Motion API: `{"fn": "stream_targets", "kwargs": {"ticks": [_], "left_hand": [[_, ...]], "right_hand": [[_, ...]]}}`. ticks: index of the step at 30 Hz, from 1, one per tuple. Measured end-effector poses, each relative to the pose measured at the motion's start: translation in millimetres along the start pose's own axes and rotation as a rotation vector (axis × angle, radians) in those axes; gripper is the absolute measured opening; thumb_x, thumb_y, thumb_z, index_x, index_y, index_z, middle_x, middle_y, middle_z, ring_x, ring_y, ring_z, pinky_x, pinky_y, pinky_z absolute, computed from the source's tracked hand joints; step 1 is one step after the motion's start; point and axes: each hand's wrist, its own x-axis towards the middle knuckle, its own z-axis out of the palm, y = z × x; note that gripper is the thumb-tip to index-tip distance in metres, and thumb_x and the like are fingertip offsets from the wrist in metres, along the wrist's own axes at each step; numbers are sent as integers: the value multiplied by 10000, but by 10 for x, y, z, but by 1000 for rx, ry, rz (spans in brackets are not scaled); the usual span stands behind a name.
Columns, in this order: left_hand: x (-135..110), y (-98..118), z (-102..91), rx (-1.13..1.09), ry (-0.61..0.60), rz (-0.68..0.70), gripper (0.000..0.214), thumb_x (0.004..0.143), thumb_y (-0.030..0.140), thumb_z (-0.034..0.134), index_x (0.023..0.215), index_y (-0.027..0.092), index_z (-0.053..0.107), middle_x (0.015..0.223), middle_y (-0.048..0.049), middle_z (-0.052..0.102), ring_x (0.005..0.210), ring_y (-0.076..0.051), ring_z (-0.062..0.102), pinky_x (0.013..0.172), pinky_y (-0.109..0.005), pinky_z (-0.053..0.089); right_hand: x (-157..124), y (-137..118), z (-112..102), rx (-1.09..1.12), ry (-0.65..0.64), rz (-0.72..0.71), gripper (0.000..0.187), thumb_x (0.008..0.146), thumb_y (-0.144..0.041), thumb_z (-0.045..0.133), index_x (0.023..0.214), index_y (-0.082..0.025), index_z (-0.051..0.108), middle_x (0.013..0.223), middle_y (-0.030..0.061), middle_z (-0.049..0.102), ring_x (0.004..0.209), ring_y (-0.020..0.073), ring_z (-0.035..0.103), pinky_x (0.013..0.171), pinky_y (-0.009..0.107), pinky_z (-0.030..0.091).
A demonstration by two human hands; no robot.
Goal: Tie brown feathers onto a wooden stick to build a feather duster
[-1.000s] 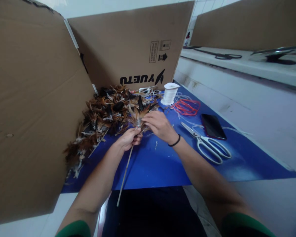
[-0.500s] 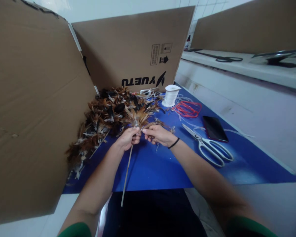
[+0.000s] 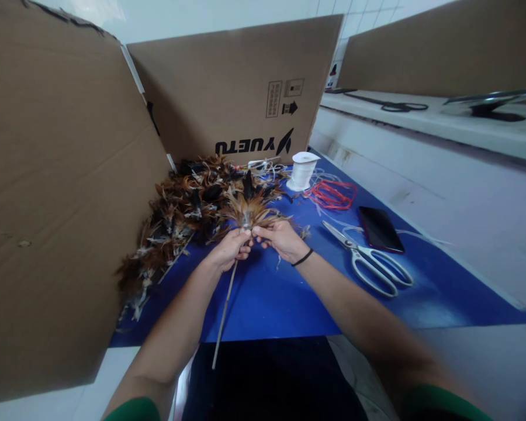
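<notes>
In the head view, clamps a thin stick (image 3: 224,310) in the grip of the left hand (image 3: 233,249), just below the feather tuft (image 3: 247,209) at the stick's far end, over a blue desk (image 3: 272,310). Pinches at the tuft's base with the right hand (image 3: 286,241), grip together; cannot tell on what, if anything. Has a feather pile (image 3: 175,225) at left, scissors (image 3: 358,248) and a phone (image 3: 380,229) at right.

Likely craft workshop: cardboard (image 3: 70,146) upper left, feathers (image 3: 188,199) heaped left of centre on blue desk (image 3: 280,304), spool (image 3: 302,173) and scissors (image 3: 370,261) right.
</notes>
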Motion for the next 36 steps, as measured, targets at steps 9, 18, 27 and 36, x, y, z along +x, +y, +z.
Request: {"fn": "stream_targets", "kwargs": {"ticks": [9, 18, 27, 36], "left_hand": [[-22, 7, 39, 22, 10, -36, 285, 740, 358, 647, 772, 145, 460, 635, 37, 437, 409, 5, 270, 361, -112, 159], [-40, 63, 92, 17, 29, -87, 354, 697, 369, 685, 743, 171, 396, 561, 80, 358, 383, 4, 233, 357, -115, 125], [-34, 99, 114, 151, 67, -129, 330, 747, 338, 638, 719, 182, 348, 557, 84, 350, 375, 7, 229, 363, -113, 120], [-100, 203, -42, 281, 67, -172, 292, 780, 310, 598, 713, 178, 345, 574, 78, 346, 385, 5, 235, 356, -109, 131]], "right_hand": [[17, 49, 10, -14, 52, -21, 352, 501, -339, 805, 713, -120, 628, 647, 9, 613, 476, 52, 435, 369, 172, 290], [55, 77, -6, 23, 66, -29, 385, 462, -334, 821, 689, -125, 591, 615, -23, 568, 496, 48, 424, 394, 170, 290], [108, -161, -234, 218, 153, -89, 324, 554, -340, 780, 700, -141, 570, 517, -67, 463, 392, 18, 341, 348, 161, 197], [173, -423, -715, 356, 305, -129, 152, 699, -235, 704, 746, -116, 621, 635, -4, 581, 467, 29, 446, 369, 141, 291]]}}
